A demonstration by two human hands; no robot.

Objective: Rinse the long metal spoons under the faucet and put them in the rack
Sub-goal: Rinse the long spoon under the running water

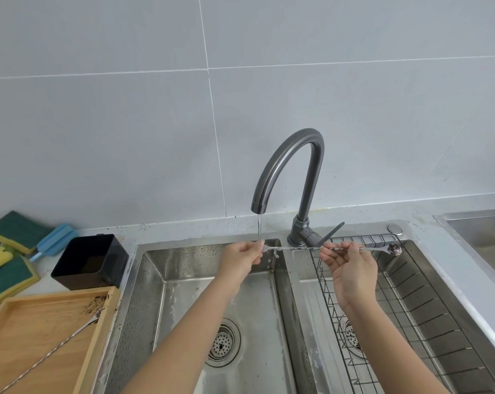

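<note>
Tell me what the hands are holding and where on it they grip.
Both hold one long metal spoon: the left hand pinches the handle end under the faucet stream, the right hand the shaft nearer the dirty bowl.

A black box point(90, 261) sits open on the counter, just left of the sink; behind it lies a blue brush point(54, 237); green and yellow sponges point(8, 251) are piled at the far left (some on top of others); a wooden tray point(36, 331) has dark crumbs point(95, 304) in its corner; the wall point(240, 81) has big grey tiles.
</note>
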